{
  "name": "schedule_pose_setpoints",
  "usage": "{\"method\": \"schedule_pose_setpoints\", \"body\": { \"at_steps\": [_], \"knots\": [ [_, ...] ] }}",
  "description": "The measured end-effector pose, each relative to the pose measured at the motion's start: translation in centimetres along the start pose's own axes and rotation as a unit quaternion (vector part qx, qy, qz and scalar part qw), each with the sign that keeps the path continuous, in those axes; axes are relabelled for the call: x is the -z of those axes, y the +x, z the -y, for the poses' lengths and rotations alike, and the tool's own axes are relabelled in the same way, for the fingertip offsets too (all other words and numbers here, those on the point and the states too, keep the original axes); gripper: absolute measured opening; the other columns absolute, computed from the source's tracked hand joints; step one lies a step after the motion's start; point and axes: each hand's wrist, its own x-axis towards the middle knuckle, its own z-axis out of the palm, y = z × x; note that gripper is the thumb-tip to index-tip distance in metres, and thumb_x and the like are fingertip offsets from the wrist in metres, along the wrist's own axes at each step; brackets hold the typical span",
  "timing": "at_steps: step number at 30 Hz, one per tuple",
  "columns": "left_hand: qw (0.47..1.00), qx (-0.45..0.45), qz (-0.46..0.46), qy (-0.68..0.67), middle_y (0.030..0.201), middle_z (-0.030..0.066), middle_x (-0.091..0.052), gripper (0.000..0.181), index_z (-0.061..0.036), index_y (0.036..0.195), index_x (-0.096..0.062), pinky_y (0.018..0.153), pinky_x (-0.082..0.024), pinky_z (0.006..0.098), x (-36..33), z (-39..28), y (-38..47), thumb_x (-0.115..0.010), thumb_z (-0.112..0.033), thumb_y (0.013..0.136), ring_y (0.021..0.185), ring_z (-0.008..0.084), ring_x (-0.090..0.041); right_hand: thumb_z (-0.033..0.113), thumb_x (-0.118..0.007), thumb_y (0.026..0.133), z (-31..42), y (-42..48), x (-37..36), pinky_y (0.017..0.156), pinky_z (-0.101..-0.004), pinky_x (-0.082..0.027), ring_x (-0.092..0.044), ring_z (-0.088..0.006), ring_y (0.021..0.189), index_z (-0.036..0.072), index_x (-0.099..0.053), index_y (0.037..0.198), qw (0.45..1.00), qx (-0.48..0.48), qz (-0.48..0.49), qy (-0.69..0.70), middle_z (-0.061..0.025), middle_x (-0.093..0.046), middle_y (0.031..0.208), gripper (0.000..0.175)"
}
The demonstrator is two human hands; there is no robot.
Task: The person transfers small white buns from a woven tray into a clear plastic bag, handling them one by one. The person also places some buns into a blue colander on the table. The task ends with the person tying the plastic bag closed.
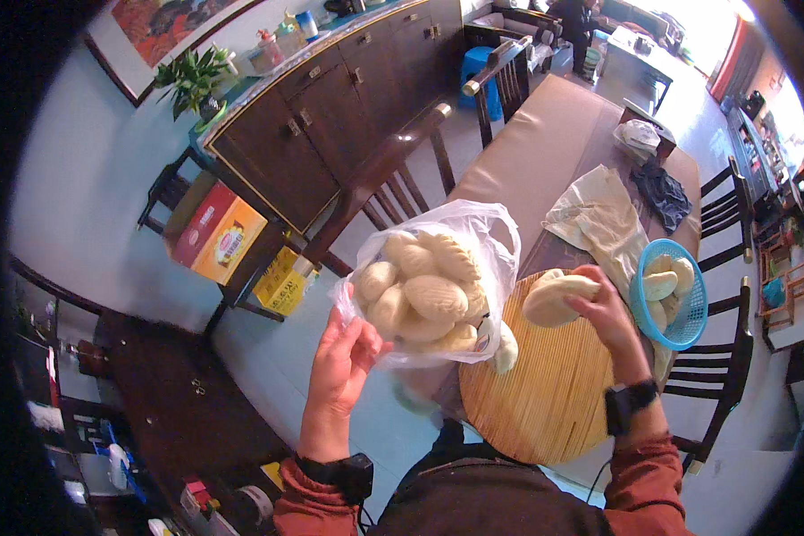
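Observation:
My left hand (350, 355) pinches the near left rim of a clear plastic bag (502, 228) filled with several pale steamed buns (435, 298), some with pleated tops. The bag is held up at the table's near left side. My right hand (599, 301) grips pale dough buns (551, 300), seemingly two pressed together, above a round slatted mat (543, 395). Another bun (506, 350) lies at the mat's left edge, partly hidden by the bag. To the right of my right hand, a blue plastic basket (697, 321) holds several more buns (660, 285).
A cream cloth (596, 214) and a dark cloth (663, 194) lie on the covered table (529, 147). Wooden chairs (402, 161) flank it on both sides. A cardboard box (221, 234) sits at the left, near a dark sideboard (321, 120). A person (576, 30) is in the far background.

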Motion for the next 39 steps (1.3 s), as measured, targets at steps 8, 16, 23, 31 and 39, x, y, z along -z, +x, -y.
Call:
{"method": "schedule_pose_setpoints", "body": {
  "at_steps": [8,16,23,31,39],
  "knots": [
    [1.000,0.017,0.008,0.010,0.075,-0.0003,-0.047,0.054,-0.0232,0.146,-0.024,0.080,-0.050,0.0410,0.5,0.0,0.0,-0.045,-0.014,0.097,0.069,0.0106,-0.049,0.006,-0.070,0.073,4.1,3.2,-16.6,0.089,-0.0384,-0.047,-0.055,-0.0344,0.105,0.007,-0.054,0.117,0.881,0.334,0.161,-0.293,-0.0141,-0.056,0.114,0.047],
    [0.999,0.021,0.035,-0.003,0.073,0.0002,-0.047,0.054,-0.0223,0.145,-0.027,0.079,-0.052,0.0402,1.2,-0.2,-0.6,-0.046,-0.013,0.096,0.067,0.0112,-0.049,-0.003,-0.060,0.075,-1.2,4.0,-11.9,0.093,-0.0388,-0.044,-0.054,-0.0325,0.108,0.004,-0.062,0.104,0.871,0.343,0.080,-0.341,-0.0171,-0.059,0.107,0.029],
    [1.000,0.025,0.005,0.002,0.072,0.0001,-0.047,0.055,-0.0228,0.145,-0.028,0.078,-0.053,0.0393,0.1,0.0,-0.5,-0.047,-0.011,0.095,0.066,0.0108,-0.048,0.038,-0.071,0.074,-9.7,9.5,3.0,0.075,-0.0328,-0.050,-0.064,-0.0228,0.090,0.000,-0.061,0.104,0.890,-0.183,-0.161,-0.386,-0.0123,-0.065,0.101,0.049],
    [1.000,0.016,-0.018,0.004,0.072,0.0002,-0.047,0.054,-0.0228,0.145,-0.028,0.078,-0.053,0.0396,-0.5,0.1,-0.4,-0.047,-0.011,0.096,0.067,0.0111,-0.049,0.020,-0.077,0.070,-13.3,7.1,3.7,0.066,-0.0315,-0.050,-0.061,-0.0165,0.082,0.004,-0.055,0.104,0.971,-0.191,-0.031,-0.138,-0.0062,-0.063,0.090,0.043],
    [1.000,0.016,0.019,0.000,0.074,-0.0002,-0.048,0.055,-0.0229,0.145,-0.026,0.081,-0.051,0.0413,-0.6,0.1,0.3,-0.048,-0.014,0.096,0.070,0.0107,-0.050,0.003,-0.071,0.077,2.8,-3.2,-0.1,0.076,-0.0318,-0.051,-0.057,-0.0132,0.093,0.003,-0.048,0.113,0.991,0.123,-0.046,-0.001,-0.0040,-0.056,0.102,0.042]
  ]
}}
